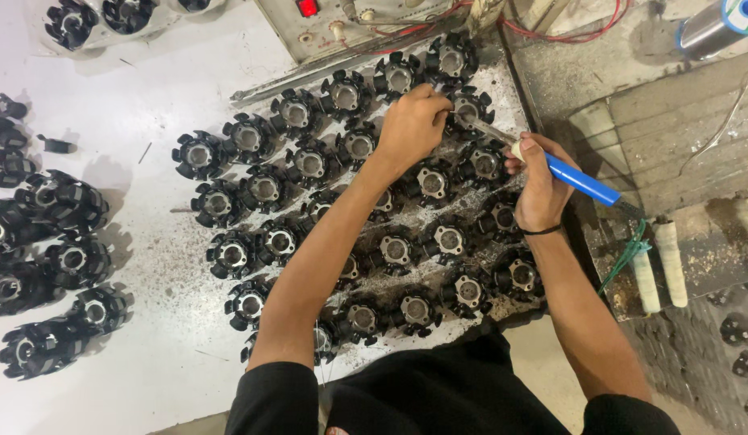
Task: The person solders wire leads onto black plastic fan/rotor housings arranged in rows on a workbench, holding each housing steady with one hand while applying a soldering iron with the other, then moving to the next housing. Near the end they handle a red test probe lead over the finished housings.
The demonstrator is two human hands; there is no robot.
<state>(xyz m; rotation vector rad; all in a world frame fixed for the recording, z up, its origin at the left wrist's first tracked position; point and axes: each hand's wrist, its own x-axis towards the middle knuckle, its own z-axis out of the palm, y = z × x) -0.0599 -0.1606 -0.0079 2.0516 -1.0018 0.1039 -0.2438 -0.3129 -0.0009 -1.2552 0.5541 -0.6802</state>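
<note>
The right hand is gripping a blue-handled soldering iron in closed fingers, its metal tip pointing toward ten o'clock at a black round finned stator core, which the left hand is steadying at nine o'clock with curled fingers, among rows of like cores on the white worktable.
</note>
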